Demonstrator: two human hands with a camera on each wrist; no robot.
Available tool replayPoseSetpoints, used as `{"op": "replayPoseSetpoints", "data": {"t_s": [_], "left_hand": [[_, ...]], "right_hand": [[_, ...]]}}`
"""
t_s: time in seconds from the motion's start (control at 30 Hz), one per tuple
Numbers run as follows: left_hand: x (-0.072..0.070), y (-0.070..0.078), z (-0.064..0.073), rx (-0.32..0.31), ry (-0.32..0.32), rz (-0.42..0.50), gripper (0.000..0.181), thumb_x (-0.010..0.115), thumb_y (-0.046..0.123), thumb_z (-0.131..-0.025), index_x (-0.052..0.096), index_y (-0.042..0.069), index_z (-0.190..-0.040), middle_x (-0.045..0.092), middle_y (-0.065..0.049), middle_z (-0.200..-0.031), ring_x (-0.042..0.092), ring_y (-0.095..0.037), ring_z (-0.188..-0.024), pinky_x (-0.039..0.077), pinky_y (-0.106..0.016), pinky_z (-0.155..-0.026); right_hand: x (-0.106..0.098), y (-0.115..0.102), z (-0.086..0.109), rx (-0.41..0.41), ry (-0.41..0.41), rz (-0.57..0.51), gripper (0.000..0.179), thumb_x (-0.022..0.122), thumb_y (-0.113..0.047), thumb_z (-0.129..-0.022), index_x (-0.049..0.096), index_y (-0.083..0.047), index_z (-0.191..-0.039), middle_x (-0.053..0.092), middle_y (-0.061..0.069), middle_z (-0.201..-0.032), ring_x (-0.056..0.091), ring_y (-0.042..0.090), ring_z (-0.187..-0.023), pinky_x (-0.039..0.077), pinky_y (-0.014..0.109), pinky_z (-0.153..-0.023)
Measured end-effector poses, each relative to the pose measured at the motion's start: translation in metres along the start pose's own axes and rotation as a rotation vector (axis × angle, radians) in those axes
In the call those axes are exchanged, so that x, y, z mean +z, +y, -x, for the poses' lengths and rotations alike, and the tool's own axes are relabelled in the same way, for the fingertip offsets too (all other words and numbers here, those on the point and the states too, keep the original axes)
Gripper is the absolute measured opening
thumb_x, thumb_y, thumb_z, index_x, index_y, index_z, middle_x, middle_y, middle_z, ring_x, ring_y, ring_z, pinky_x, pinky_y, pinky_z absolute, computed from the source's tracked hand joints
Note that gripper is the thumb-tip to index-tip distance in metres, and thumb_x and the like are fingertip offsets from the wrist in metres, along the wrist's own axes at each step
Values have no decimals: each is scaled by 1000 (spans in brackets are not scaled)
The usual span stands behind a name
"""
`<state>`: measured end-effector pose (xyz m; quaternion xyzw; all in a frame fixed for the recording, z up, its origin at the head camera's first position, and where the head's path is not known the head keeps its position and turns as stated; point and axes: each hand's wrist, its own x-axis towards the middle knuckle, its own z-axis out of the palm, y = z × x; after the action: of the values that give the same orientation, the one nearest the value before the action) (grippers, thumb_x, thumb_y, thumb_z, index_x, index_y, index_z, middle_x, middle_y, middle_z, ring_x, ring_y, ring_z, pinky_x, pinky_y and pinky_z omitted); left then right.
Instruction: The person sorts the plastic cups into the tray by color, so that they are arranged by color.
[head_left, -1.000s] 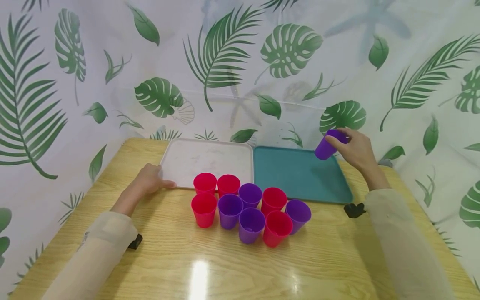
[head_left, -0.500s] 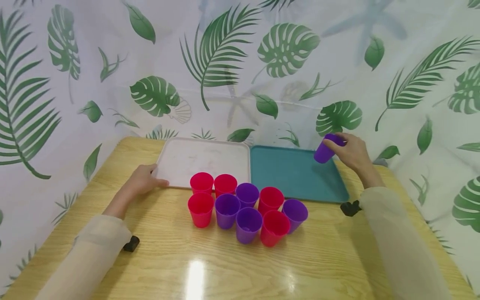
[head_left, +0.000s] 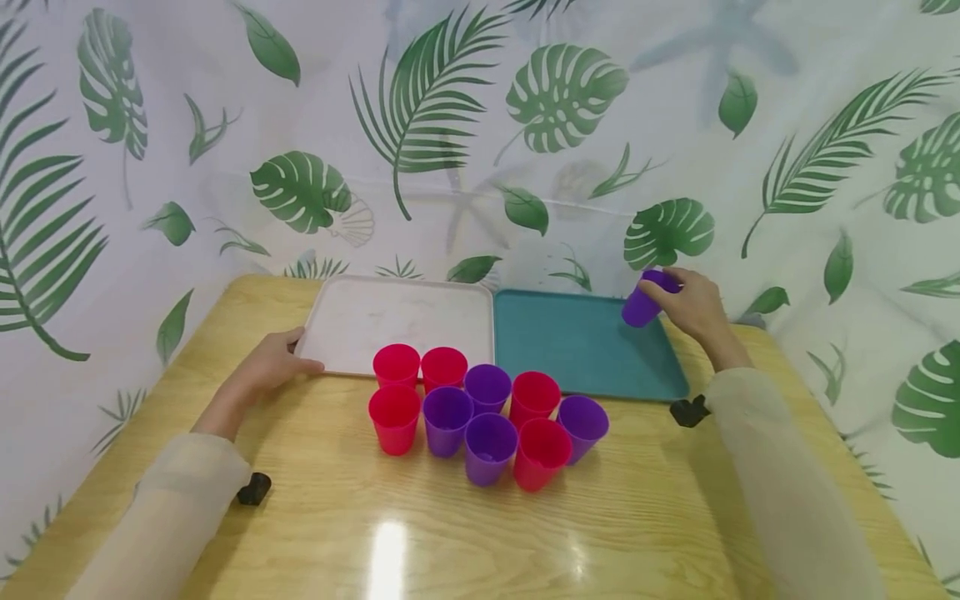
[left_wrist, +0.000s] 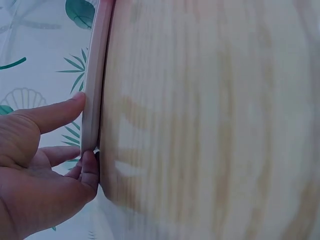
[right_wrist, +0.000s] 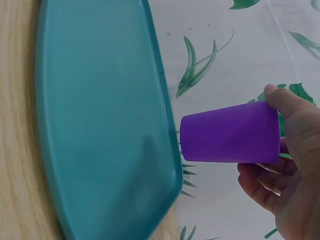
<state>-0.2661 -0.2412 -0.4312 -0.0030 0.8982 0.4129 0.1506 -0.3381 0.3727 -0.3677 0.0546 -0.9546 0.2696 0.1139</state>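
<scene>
My right hand [head_left: 693, 308] grips a purple cup [right_wrist: 230, 132] by its rim end, thumb on one side and fingers on the other. The cup is tilted, its base pointing down and left, above the back right corner of the teal tray [head_left: 585, 346]. At the front left corner of the white tray [head_left: 397, 321] is my left hand [head_left: 270, 364]. In the left wrist view, its thumb touches the tray edge [left_wrist: 92, 110] and its curled fingers hold the corner.
Several red cups [head_left: 394, 421] and purple cups [head_left: 490, 450] stand upright in a cluster in front of the trays, on the wooden table [head_left: 315, 517]. A leaf-patterned cloth [head_left: 450, 108] hangs behind the table.
The purple cup has come down slightly in my right hand, near the teal tray's back corner. My left hand stays at the white tray. The head view has shifted a little right.
</scene>
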Motion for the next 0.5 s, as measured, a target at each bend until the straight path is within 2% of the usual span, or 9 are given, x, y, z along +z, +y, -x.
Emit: {"op": "replayPoseSetpoints", "data": {"t_s": [0.23, 0.37, 0.5], "left_hand": [[-5, -2, 1, 33, -25, 57, 88, 71, 15, -98, 13, -10, -160, 24, -38, -160, 27, -47, -149, 24, -57, -121], [-6, -3, 3, 59, -17, 69, 86, 71, 14, -98, 15, -10, -159, 31, -39, -157, 33, -47, -145, 28, -56, -119], [-6, -5, 5, 61, -17, 82, 86, 71, 14, -98, 15, -9, -160, 29, -37, -158, 32, -46, -147, 28, -55, -120]], "right_hand": [[8, 8, -8, 7, 21, 42, 72, 62, -48, -101, 55, 14, -137, 59, 39, -128, 57, 54, -116, 47, 64, -96], [15, 13, -10, 6, -21, 82, 74, 62, -46, -101, 51, 18, -139, 55, 42, -132, 53, 56, -119, 45, 66, -98], [22, 17, -10, 9, -57, 87, 75, 64, -41, -101, 46, 20, -141, 51, 44, -135, 51, 58, -122, 44, 67, -100]]}}
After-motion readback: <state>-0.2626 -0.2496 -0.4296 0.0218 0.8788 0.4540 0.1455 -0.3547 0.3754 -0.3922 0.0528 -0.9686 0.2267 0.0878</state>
